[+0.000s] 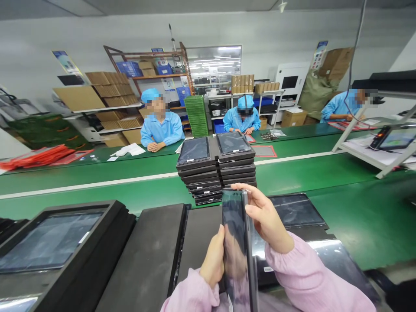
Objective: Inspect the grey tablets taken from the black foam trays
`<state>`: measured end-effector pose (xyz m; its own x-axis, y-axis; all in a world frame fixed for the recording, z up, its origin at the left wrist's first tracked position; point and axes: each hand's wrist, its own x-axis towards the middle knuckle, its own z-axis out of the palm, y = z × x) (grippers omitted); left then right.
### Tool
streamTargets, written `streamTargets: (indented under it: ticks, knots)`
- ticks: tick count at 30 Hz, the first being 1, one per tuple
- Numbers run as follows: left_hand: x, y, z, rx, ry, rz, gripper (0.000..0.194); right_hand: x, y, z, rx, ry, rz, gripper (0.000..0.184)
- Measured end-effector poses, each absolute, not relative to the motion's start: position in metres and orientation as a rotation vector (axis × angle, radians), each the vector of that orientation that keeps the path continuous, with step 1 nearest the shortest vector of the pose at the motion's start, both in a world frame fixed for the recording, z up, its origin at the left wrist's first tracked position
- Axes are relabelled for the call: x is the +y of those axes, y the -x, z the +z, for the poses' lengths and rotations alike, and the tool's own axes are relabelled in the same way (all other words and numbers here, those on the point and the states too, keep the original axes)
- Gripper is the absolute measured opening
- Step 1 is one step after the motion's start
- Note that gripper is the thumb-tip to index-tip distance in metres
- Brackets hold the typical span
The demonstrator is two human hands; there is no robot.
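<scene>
A dark, glossy tablet-like panel (pixel 234 242) stands nearly upright in front of me, its reflective face turned to the left. My left hand (pixel 212 255) holds its left side, thumb up along the edge. Around the top right corner and the right edge are the fingers of my right hand (pixel 264 214). Just below lie black foam trays (pixel 149 242), and more glossy panels (pixel 295 209) rest on foam to the right of my hands. What my left fingers touch behind the panel is hidden.
Stacked foam trays with screens (pixel 196 151) stand on the green conveyor belt (pixel 97 190) ahead. A thick foam stack (pixel 107 242) is at left. Several people in blue sit across the belt. A white rack (pixel 367 143) stands at right, red frames (pixel 42 157) at far left.
</scene>
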<state>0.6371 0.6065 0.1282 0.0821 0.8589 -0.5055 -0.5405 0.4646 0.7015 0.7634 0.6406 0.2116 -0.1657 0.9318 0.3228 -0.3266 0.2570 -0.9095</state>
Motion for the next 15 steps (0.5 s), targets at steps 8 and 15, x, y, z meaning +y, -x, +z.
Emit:
streamTargets:
  ticks: [8, 15]
  knots:
    - [0.6008, -0.6399, 0.1228, 1.022, -0.329, 1.056, 0.037, 0.6337, -0.7643, 0.2127, -1.230, 0.674, 1.313, 0.037]
    - [0.5990, -0.6390, 0.1254, 0.976, -0.367, 1.047, 0.042, 0.6313, -0.7677, 0.2122, -1.255, 0.655, 1.304, 0.039]
